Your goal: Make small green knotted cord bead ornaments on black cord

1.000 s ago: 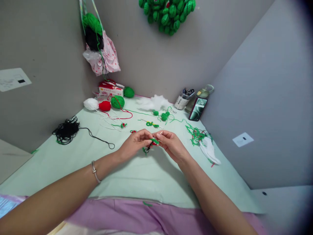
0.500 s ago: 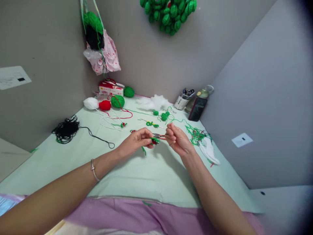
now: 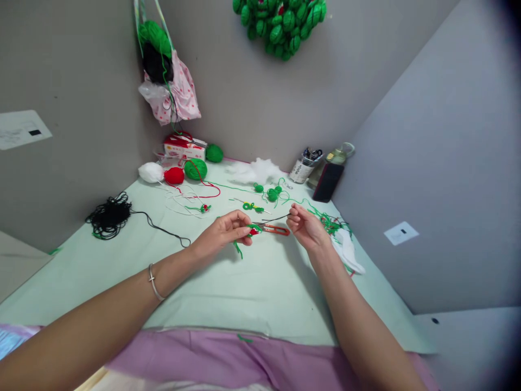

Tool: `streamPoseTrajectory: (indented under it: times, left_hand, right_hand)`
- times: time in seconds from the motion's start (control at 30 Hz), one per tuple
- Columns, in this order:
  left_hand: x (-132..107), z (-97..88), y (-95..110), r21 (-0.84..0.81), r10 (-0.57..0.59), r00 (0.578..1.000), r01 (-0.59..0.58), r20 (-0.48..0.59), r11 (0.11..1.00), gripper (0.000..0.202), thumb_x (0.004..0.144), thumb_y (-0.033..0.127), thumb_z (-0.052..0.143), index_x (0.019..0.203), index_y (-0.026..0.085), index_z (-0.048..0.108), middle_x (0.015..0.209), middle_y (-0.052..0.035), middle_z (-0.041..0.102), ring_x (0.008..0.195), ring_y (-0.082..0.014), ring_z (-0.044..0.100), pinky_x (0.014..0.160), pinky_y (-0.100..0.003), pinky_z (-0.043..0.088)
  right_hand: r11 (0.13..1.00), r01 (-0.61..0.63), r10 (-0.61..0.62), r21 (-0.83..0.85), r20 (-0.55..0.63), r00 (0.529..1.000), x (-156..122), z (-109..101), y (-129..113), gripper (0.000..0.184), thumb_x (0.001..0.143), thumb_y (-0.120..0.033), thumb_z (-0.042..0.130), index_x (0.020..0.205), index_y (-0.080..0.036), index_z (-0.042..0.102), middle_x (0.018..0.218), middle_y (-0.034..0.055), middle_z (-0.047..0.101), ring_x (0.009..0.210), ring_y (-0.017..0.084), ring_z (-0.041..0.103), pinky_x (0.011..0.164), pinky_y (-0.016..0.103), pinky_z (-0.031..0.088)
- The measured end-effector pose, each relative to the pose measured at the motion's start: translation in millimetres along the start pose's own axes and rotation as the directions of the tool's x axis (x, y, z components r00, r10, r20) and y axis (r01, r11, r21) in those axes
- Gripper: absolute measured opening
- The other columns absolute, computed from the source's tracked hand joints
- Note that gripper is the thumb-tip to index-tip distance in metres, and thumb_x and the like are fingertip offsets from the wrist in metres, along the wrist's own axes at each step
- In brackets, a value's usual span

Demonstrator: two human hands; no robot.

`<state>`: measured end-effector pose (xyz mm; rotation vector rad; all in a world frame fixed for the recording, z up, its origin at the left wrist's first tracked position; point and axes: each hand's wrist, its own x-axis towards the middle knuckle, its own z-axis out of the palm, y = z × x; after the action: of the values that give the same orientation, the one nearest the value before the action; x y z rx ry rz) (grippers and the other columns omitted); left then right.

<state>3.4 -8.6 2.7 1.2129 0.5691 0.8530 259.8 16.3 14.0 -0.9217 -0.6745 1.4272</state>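
My left hand (image 3: 233, 231) pinches a small crocheted piece (image 3: 255, 230) in green, red and white, with a green yarn tail hanging below it. My right hand (image 3: 303, 225) is closed on a black yarn strand (image 3: 277, 219) that runs taut from the crocheted piece; whether a needle is in the fingers is too small to tell. Beneath the strand, thread snips with orange handles (image 3: 278, 230) lie on the table. Just beyond my hands rests a crochet hook (image 3: 266, 212) beside small green crocheted loops (image 3: 249, 206).
Black yarn (image 3: 109, 216) lies at left. White (image 3: 151, 172), red (image 3: 174, 175) and green yarn balls (image 3: 196, 169) sit at the back left. White stuffing (image 3: 258, 170), a pen cup (image 3: 302, 169) and a phone (image 3: 328, 183) stand or lie behind. Green scraps (image 3: 329, 222) and white cloth (image 3: 348, 252) lie right.
My right hand has moved right, away from my left, drawing the black strand out longer. The left hand has shifted slightly left, and the orange snips now show more fully.
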Motion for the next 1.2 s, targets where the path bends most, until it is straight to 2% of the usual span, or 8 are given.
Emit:
streamPoseTrajectory:
  times: [0.2, 0.33, 0.47, 0.6, 0.7, 0.97, 1.1, 1.2]
  left_hand:
    - [-2, -0.9, 3, -0.025, -0.007, 1.000, 0.007, 0.002, 1.000, 0.018, 0.085, 0.033, 0.067, 0.094, 0.021, 0.057, 0.087, 0.0026, 0.057, 0.077, -0.0137, 0.065, 0.078, -0.029, 0.048]
    - [-2, -1.0, 3, -0.027, 0.002, 1.000, -0.001, 0.010, 1.000, 0.019, 0.084, 0.031, 0.068, 0.094, 0.020, 0.057, 0.087, 0.0010, 0.060, 0.076, -0.0139, 0.065, 0.078, -0.030, 0.050]
    - [-1, -2.1, 1, -0.021, 0.011, 1.000, -0.011, -0.008, 1.000, 0.019, 0.084, 0.030, 0.069, 0.095, 0.020, 0.058, 0.093, -0.0006, 0.064, 0.085, -0.0153, 0.067, 0.088, -0.033, 0.048]
    - [0, -2.8, 1, -0.003, -0.007, 0.999, 0.007, -0.041, 1.000, 0.022, 0.082, 0.030, 0.071, 0.098, 0.020, 0.061, 0.102, -0.0026, 0.064, 0.100, -0.0191, 0.066, 0.096, -0.033, 0.043]
    - [1, -2.8, 0, 0.018, 0.012, 0.998, -0.011, -0.057, 1.000, 0.022, 0.083, 0.032, 0.070, 0.099, 0.019, 0.063, 0.105, -0.0042, 0.064, 0.104, -0.0204, 0.063, 0.097, -0.034, 0.041]
    - [3, -0.1, -5, 0.217, 0.132, 0.980, -0.098, -0.149, 0.971, 0.016, 0.080, 0.030, 0.069, 0.088, 0.017, 0.064, 0.092, -0.0031, 0.064, 0.089, -0.0163, 0.059, 0.086, -0.030, 0.043]
    - [4, 2.4, -8, 0.248, 0.188, 0.971, -0.147, -0.151, 0.958, 0.016, 0.079, 0.029, 0.070, 0.088, 0.017, 0.062, 0.092, -0.0028, 0.062, 0.088, -0.0165, 0.060, 0.083, -0.030, 0.046]
    - [5, 2.5, -11, 0.232, 0.195, 0.962, -0.148, -0.193, 0.961, 0.024, 0.078, 0.030, 0.072, 0.096, 0.019, 0.060, 0.098, -0.0029, 0.062, 0.091, -0.0159, 0.059, 0.083, -0.029, 0.046]
  right_hand:
    - [0.999, 0.037, -0.037, -0.005, -0.040, 0.998, 1, -6, -1, 0.019, 0.075, -0.018, 0.077, 0.078, -0.017, 0.059, 0.075, -0.0024, 0.058, 0.051, 0.001, 0.044, 0.040, 0.010, 0.032]
    - [0.997, 0.081, -0.080, 0.011, -0.101, 0.992, 8, -16, -6, 0.027, 0.068, -0.018, 0.081, 0.076, -0.017, 0.056, 0.072, -0.0042, 0.058, 0.049, 0.000, 0.042, 0.039, 0.009, 0.033]
    - [0.993, 0.122, -0.121, 0.002, -0.129, 0.984, 8, -15, -11, 0.030, 0.066, -0.021, 0.083, 0.081, -0.019, 0.057, 0.066, -0.0064, 0.055, 0.047, 0.001, 0.042, 0.039, 0.010, 0.033]
    - [0.992, 0.108, -0.111, -0.066, -0.047, 0.993, -6, 3, -8, 0.034, 0.065, -0.029, 0.084, 0.087, -0.018, 0.060, 0.054, -0.0101, 0.043, 0.041, 0.001, 0.033, 0.035, 0.011, 0.023]
    - [0.974, 0.084, -0.080, -0.211, 0.028, 0.996, -21, 22, 0, 0.032, 0.067, -0.034, 0.083, 0.083, -0.018, 0.059, 0.052, -0.0094, 0.043, 0.041, 0.002, 0.031, 0.037, 0.014, 0.021]
    - [0.835, 0.085, 0.056, -0.544, 0.238, 0.970, -46, 49, 30, 0.033, 0.075, -0.042, 0.076, 0.093, -0.018, 0.063, 0.057, -0.0041, 0.059, 0.046, 0.007, 0.047, 0.045, 0.019, 0.034]
    - [0.787, 0.087, 0.083, -0.610, 0.245, 0.966, -52, 54, 35, 0.034, 0.074, -0.044, 0.076, 0.091, -0.017, 0.065, 0.055, -0.0031, 0.061, 0.044, 0.008, 0.048, 0.044, 0.021, 0.036]
    - [0.808, 0.098, 0.038, -0.580, 0.218, 0.975, -53, 56, 36, 0.033, 0.073, -0.043, 0.076, 0.089, -0.017, 0.065, 0.054, -0.0031, 0.060, 0.044, 0.008, 0.047, 0.044, 0.021, 0.036]
